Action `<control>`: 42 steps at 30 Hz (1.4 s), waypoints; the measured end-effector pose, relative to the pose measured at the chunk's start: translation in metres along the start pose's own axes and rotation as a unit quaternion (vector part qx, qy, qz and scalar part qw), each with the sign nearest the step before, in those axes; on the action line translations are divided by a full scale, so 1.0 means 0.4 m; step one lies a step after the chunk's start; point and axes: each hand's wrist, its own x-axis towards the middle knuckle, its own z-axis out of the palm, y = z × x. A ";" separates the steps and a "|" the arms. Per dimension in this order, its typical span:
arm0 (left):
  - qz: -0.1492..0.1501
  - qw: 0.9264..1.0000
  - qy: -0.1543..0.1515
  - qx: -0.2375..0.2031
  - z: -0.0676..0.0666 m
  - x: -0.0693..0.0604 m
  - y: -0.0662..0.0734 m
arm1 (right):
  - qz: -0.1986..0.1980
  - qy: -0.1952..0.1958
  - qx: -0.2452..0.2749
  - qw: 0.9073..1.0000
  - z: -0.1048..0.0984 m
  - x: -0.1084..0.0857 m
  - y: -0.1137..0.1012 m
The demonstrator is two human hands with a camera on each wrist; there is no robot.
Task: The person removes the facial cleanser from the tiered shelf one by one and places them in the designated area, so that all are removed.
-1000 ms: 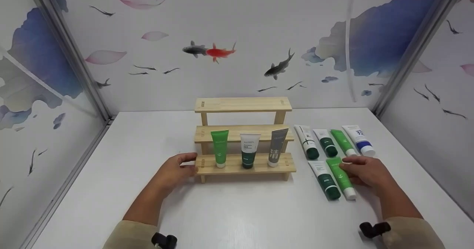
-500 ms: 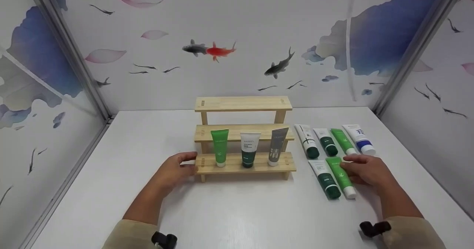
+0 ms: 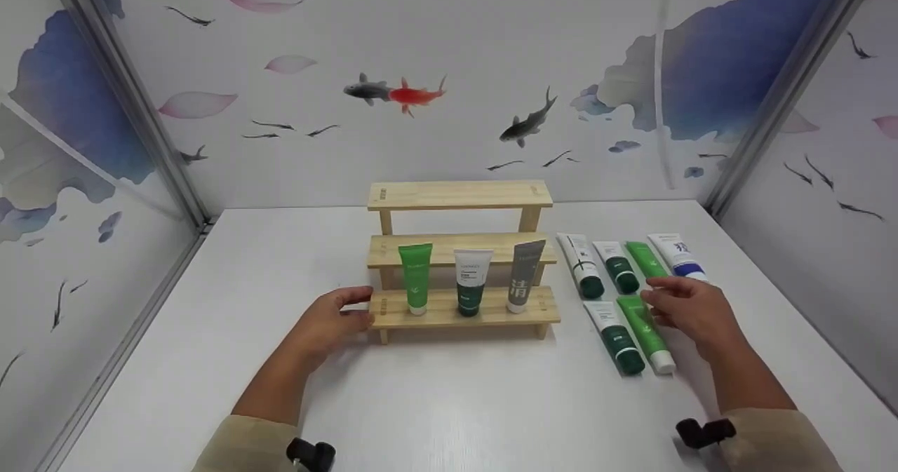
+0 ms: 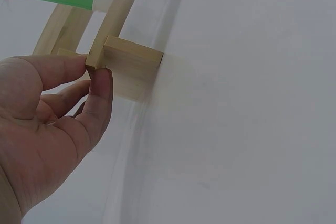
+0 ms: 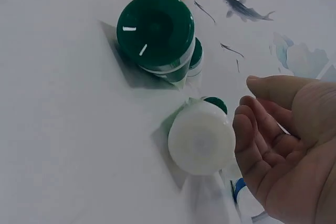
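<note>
The left hand [image 3: 335, 321] pinches the left end of a three-tier wooden display rack [image 3: 459, 195] at its lowest shelf; the left wrist view shows thumb and fingertips on the shelf corner. Standing cap-down on that shelf are a green tube [image 3: 416, 275], a white and dark green tube [image 3: 471, 282] and a grey tube [image 3: 526, 275]. Above a lying green tube [image 3: 644, 332], the right hand [image 3: 691, 311] hovers with loosely bent fingers. In the right wrist view a gap shows between that hand [image 5: 294, 145] and the tube's white cap [image 5: 202, 139], and it holds nothing.
Left of that green tube lies a white and dark green tube [image 3: 616, 339]. Behind them lie a white tube with a dark green cap [image 3: 581, 265], another white and green tube [image 3: 617, 267], a green tube [image 3: 645, 258] and a white and blue tube [image 3: 677, 256]. Printed panels enclose the white table [image 3: 449, 409].
The right hand has risen slightly off the near green tube and now covers the cap ends of the tubes behind. The left hand, rack and tubes have stayed put.
</note>
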 end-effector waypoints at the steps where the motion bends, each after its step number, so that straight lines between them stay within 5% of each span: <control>1: 0.000 1.000 0.000 -0.001 0.000 -0.001 0.001 | -0.011 0.004 0.006 1.000 0.004 -0.003 -0.004; 6: 0.002 1.000 0.000 -0.004 0.001 -0.004 0.006 | -0.052 0.015 0.042 0.998 0.027 -0.021 -0.035; 22: 0.003 1.000 0.004 0.000 0.003 0.000 0.002 | -0.087 -0.017 0.100 0.991 0.156 -0.087 -0.150; 36: 0.008 1.000 0.000 0.005 0.001 -0.004 0.003 | -0.131 -0.069 0.151 0.977 0.233 -0.099 -0.201; 42: 0.006 1.000 0.002 0.009 0.002 -0.001 0.002 | -0.133 -0.069 0.141 0.979 0.265 -0.097 -0.217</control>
